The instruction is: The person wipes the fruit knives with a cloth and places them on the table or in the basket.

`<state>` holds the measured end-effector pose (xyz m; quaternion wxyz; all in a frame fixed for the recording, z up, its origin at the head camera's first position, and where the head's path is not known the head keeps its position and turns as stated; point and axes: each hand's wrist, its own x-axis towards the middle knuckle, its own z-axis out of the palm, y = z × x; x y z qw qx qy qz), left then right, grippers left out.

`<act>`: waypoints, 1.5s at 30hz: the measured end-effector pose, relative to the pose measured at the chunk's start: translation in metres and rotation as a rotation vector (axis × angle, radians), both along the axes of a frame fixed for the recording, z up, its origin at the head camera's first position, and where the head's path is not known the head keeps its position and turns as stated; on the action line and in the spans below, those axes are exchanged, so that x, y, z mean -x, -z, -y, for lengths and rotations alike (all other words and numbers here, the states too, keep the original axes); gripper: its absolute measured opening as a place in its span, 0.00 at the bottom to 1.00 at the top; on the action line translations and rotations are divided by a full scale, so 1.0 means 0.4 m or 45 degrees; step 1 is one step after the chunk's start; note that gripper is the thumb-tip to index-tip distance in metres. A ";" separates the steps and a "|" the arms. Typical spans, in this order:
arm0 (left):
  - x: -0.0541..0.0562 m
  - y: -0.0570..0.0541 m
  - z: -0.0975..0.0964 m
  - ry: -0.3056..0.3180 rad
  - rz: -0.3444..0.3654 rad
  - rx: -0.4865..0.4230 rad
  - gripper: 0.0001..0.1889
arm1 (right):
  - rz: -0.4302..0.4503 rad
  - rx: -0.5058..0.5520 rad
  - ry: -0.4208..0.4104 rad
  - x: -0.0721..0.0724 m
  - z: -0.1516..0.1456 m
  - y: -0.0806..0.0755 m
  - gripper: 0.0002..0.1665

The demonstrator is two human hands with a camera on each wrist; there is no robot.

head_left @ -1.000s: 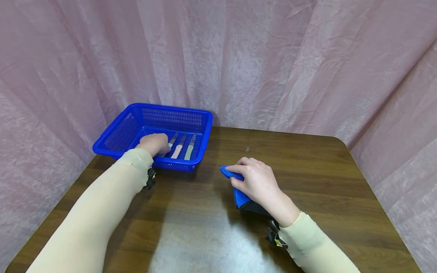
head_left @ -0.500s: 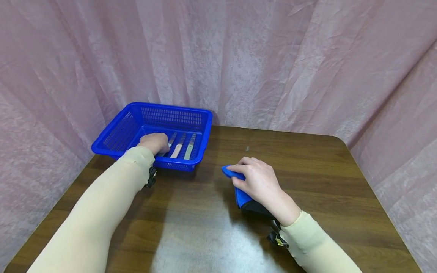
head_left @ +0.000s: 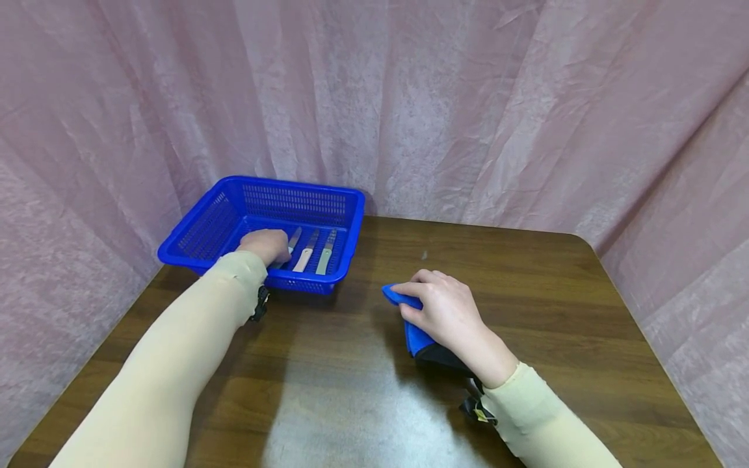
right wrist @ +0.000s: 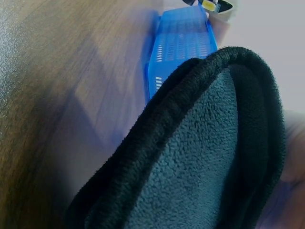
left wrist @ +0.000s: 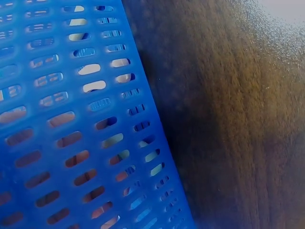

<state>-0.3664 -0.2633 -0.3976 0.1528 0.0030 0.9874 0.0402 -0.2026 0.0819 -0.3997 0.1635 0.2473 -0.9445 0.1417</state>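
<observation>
In the head view, my left hand [head_left: 264,246] reaches over the near rim into a blue perforated basket [head_left: 269,281]. It grips the leftmost knife [head_left: 295,238] by its pale handle, which is mostly covered; the fingertips are hidden. A pink-handled knife [head_left: 304,257] and a pale green-handled knife [head_left: 324,259] lie to its right, with their blades pointing away. Farther right, my right hand [head_left: 441,305] holds a folded blue cloth [head_left: 417,338] with black edging, thumb and fingers curled on it above the table. In the right wrist view, the cloth [right wrist: 190,157] fills the foreground.
The brown wooden table [head_left: 526,279] carries the basket at its back left. A pink curtain [head_left: 409,117] hangs behind and at the sides. In the left wrist view, the basket wall [left wrist: 86,114] hides most of the left hand.
My left hand stays in the basket, and the leftmost knife's blade has shifted very slightly left. My right hand and the cloth have drifted slightly to the right.
</observation>
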 end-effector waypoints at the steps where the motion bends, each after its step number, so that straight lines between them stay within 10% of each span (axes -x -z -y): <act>1: -0.001 -0.001 0.000 0.005 -0.004 0.005 0.12 | 0.000 -0.001 0.002 0.000 -0.001 -0.001 0.19; 21: -0.052 -0.073 0.002 0.138 -0.192 -0.033 0.28 | 0.001 -0.024 0.077 -0.018 -0.041 -0.028 0.20; 45: -0.194 -0.070 -0.067 0.304 -0.661 -0.241 0.29 | 0.052 -0.050 0.191 -0.038 -0.148 -0.013 0.19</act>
